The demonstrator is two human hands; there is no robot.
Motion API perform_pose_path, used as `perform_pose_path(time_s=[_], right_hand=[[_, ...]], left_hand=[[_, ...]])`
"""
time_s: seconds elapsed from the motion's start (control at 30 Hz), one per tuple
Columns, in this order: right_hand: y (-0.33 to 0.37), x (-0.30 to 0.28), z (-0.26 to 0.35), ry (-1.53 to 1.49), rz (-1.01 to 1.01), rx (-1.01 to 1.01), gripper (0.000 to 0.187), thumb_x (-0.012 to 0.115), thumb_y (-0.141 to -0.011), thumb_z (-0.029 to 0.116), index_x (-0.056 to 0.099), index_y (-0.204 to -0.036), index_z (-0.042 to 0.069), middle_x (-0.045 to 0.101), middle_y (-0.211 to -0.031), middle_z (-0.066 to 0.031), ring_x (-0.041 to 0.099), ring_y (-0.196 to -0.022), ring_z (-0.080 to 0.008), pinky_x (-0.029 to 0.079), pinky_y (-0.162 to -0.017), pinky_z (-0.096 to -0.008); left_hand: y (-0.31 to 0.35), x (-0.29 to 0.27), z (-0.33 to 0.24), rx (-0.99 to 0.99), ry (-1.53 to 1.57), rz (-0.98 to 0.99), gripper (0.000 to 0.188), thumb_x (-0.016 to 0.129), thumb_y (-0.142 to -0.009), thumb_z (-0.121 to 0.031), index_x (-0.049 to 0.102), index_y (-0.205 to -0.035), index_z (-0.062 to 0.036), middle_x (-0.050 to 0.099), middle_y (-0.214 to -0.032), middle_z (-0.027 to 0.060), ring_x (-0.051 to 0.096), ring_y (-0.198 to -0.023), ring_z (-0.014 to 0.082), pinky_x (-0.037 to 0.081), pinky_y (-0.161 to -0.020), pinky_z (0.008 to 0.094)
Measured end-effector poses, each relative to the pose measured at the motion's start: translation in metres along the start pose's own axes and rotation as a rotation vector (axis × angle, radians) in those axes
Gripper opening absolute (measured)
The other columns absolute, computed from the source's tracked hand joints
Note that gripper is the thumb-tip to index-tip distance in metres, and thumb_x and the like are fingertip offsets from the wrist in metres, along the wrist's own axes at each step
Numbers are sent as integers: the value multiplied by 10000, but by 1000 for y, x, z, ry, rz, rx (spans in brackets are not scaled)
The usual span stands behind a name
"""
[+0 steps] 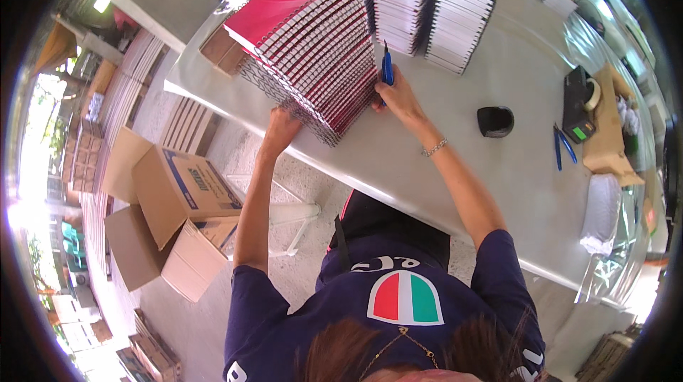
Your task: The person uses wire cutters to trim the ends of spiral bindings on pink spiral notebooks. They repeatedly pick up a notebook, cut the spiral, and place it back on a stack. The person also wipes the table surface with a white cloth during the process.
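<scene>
Head view shows the stack of red spiral notebooks (306, 33) between your fingers: left hand (283, 128) at its lower edge, grip unclear, right hand (400, 97) closed round a blue tool (388, 69) beside it. Angle the tool's tip clear of the coils.

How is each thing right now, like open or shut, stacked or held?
Red books: shut, piled up, slightly fanned.
White books: in tall piles.
Box: open, flaps spread.
Blue tool: held, tip pointing away from the person.
Pliers: lying on the table, handles apart.
Right hand: closed around the blue tool.
Left hand: curled at the red pile's near corner; its grip is unclear.
</scene>
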State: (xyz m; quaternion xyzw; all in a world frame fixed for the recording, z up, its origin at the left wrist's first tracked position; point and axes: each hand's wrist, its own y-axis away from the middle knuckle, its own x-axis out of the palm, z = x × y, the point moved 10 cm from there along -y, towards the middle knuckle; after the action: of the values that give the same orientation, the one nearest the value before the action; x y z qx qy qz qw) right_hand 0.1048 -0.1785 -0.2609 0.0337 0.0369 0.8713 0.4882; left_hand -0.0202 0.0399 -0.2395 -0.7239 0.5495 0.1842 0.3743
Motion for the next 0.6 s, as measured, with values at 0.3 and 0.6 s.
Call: perform_pose_path(time_s=[0.3, 0.6], right_hand=[[35, -69, -9, -96, -203, -30, 248, 530, -885, 92, 433, -1105, 33, 543, -826, -58, 607, -578, -146, 558, -526, -298], [67, -126, -9, -112, -279, 24, 368, 605, -888, 188, 454, -1190, 43, 591, -904, -68, 637, -670, -161, 566, -604, -317]], left_hand=[[-31, 49, -45, 92, 127, 129, 342, 646, -826, -70, 685, -1161, -9, 708, -1144, 183, 671, -1055, 352, 502, -954, 419], [-49, 83, -82, 156, 97, 218, 337, 638, -823, -42, 674, -1152, 19, 691, -1157, 203, 670, -1032, 357, 511, -928, 422]])
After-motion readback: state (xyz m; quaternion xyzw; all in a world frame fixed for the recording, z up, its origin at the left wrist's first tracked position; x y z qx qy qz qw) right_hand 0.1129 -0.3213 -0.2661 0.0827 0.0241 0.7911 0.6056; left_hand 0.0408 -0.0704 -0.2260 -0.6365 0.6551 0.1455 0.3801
